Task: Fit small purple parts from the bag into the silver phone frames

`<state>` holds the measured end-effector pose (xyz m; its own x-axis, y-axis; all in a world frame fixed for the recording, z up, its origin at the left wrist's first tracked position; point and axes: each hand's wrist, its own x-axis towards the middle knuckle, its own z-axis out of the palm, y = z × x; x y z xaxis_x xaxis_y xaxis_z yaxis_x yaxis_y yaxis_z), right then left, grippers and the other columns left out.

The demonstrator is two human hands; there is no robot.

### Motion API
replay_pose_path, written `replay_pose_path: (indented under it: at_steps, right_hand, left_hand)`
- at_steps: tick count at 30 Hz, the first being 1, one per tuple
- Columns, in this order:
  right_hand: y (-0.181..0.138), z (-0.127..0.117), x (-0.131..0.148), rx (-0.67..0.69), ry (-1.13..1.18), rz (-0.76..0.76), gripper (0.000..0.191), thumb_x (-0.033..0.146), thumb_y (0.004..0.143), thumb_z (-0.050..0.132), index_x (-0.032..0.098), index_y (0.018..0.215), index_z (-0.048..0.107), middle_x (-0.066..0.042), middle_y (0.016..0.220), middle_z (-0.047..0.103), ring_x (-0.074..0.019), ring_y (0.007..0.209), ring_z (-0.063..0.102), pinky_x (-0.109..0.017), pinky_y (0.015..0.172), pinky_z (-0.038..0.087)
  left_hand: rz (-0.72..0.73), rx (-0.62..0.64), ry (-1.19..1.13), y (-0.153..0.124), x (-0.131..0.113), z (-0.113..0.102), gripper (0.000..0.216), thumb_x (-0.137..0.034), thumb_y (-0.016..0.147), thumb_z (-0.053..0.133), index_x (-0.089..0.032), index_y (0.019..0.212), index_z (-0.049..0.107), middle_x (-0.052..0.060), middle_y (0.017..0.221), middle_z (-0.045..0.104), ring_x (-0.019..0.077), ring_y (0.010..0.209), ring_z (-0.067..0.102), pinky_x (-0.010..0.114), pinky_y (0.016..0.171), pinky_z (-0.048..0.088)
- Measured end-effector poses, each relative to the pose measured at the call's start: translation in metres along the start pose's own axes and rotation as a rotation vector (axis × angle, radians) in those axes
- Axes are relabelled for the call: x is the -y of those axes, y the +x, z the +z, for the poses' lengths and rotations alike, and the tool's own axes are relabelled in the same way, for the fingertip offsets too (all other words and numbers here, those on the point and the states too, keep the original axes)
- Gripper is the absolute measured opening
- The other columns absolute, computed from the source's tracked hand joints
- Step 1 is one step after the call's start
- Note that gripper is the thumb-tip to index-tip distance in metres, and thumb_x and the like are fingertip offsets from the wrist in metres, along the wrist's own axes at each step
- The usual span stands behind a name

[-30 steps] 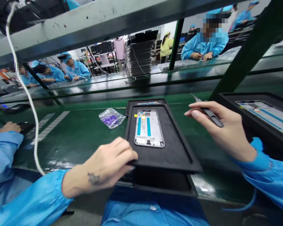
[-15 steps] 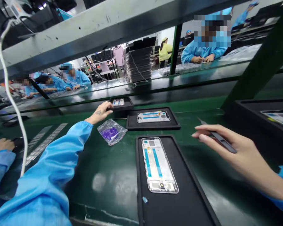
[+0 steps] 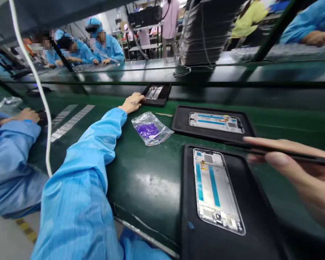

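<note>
My left hand (image 3: 131, 102) is stretched far out across the green belt, its fingers curled onto the near edge of a small black tray (image 3: 162, 100) that carries a phone frame (image 3: 154, 92). My right hand (image 3: 292, 169) hovers at the right, pinching dark tweezers (image 3: 300, 156) between thumb and fingers. Below it a black tray (image 3: 189, 202) holds a white phone frame (image 3: 215, 189) with blue strips. A second black tray (image 3: 181, 124) with another frame (image 3: 216, 122) lies crosswise behind it.
A clear bag of purple parts (image 3: 151, 128) lies on the green belt (image 3: 141, 180). A white cable (image 3: 35, 79) hangs at the left. A neighbour's sleeve and hand (image 3: 27, 115) rest on the left. Stacked trays (image 3: 206, 32) and other workers sit beyond the far rail.
My left hand let go of the near tray and reached out to the far small tray, where it stays. The view has swung left and closer; my right hand keeps the tweezers.
</note>
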<state>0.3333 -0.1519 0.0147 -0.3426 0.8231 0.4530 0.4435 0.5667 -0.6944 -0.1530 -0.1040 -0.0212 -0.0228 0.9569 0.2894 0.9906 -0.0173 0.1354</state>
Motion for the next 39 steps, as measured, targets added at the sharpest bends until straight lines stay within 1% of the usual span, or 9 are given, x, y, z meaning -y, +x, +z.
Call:
replay_pose_path:
  at_steps: [3,5,8,11,14,18,24,31,39]
  right_hand:
    - [0.019,0.031,0.030,0.182,0.075,0.021,0.039,0.063,0.078,0.072,0.029,0.097,0.082,-0.007,0.085,0.079,-0.0296,0.079,0.074,-0.043,0.067,0.059]
    - [0.029,0.053,0.042,0.236,0.128,-0.003,0.034,0.057,0.080,0.072,0.026,0.090,0.081,-0.006,0.078,0.078,-0.0260,0.072,0.073,-0.040,0.065,0.058]
    - [0.036,0.079,0.046,0.358,0.320,0.039,0.030,0.048,0.080,0.075,0.023,0.094,0.079,-0.004,0.074,0.077,-0.0227,0.070,0.073,-0.036,0.066,0.059]
    - [0.035,0.090,0.048,0.411,0.377,0.026,0.026,0.045,0.082,0.075,0.023,0.097,0.078,-0.002,0.073,0.075,-0.0208,0.070,0.072,-0.034,0.066,0.058]
    - [0.028,0.090,0.053,0.421,0.278,-0.052,0.022,0.044,0.084,0.073,0.025,0.093,0.079,-0.003,0.081,0.077,-0.0225,0.077,0.072,-0.035,0.070,0.058]
    - [0.021,0.092,0.052,0.498,0.225,-0.165,0.022,0.044,0.088,0.069,0.025,0.095,0.078,-0.004,0.092,0.077,-0.0249,0.088,0.072,-0.038,0.080,0.058]
    - [0.018,0.104,0.038,0.573,0.115,-0.270,0.023,0.040,0.092,0.065,0.024,0.104,0.076,-0.005,0.102,0.078,-0.0241,0.095,0.072,-0.038,0.083,0.054]
    - [0.015,0.097,0.029,0.572,0.151,-0.241,0.023,0.040,0.093,0.065,0.023,0.104,0.077,-0.005,0.103,0.078,-0.0233,0.095,0.072,-0.036,0.083,0.056]
    - [0.012,0.089,0.022,0.562,0.172,-0.178,0.022,0.041,0.090,0.067,0.024,0.101,0.078,-0.005,0.104,0.078,-0.0252,0.099,0.072,-0.039,0.088,0.056]
  left_hand:
    - [0.060,0.001,-0.022,-0.018,-0.034,-0.009,0.032,-0.014,0.091,0.053,-0.018,0.121,0.062,0.013,0.130,0.058,0.0292,0.126,0.051,0.043,0.105,0.042]
    - [0.160,0.034,-0.066,-0.040,-0.065,-0.017,0.019,-0.024,0.098,0.051,-0.019,0.111,0.064,0.008,0.113,0.065,0.0220,0.109,0.060,0.034,0.098,0.045]
    - [0.402,0.064,-0.103,-0.084,-0.109,-0.026,0.022,-0.037,0.102,0.050,-0.017,0.108,0.059,0.007,0.103,0.065,0.0203,0.092,0.062,0.031,0.083,0.048]
    - [0.378,0.093,-0.025,-0.123,-0.132,-0.026,0.016,-0.023,0.101,0.048,-0.017,0.115,0.052,0.008,0.104,0.063,0.0207,0.092,0.061,0.030,0.079,0.047]
    - [0.363,0.126,0.012,-0.145,-0.141,-0.022,0.028,-0.005,0.095,0.039,-0.017,0.120,0.048,0.008,0.106,0.061,0.0192,0.090,0.060,0.030,0.077,0.047]
    - [0.407,0.151,0.051,-0.154,-0.150,-0.020,0.042,0.002,0.089,0.039,-0.020,0.123,0.049,0.010,0.123,0.057,0.0185,0.091,0.060,0.028,0.067,0.045]
    - [0.333,0.122,0.056,-0.153,-0.162,-0.019,0.024,-0.016,0.102,0.041,-0.019,0.117,0.059,0.008,0.122,0.059,0.0171,0.088,0.062,0.028,0.063,0.041]
    - [0.332,0.187,-0.086,-0.140,-0.158,-0.019,0.016,-0.020,0.100,0.050,-0.020,0.109,0.064,0.005,0.112,0.063,0.0160,0.083,0.061,0.027,0.062,0.038]
    - [0.365,0.193,-0.254,-0.134,-0.150,-0.014,0.020,-0.018,0.102,0.045,-0.016,0.100,0.065,0.006,0.104,0.064,0.0178,0.089,0.062,0.029,0.078,0.047]
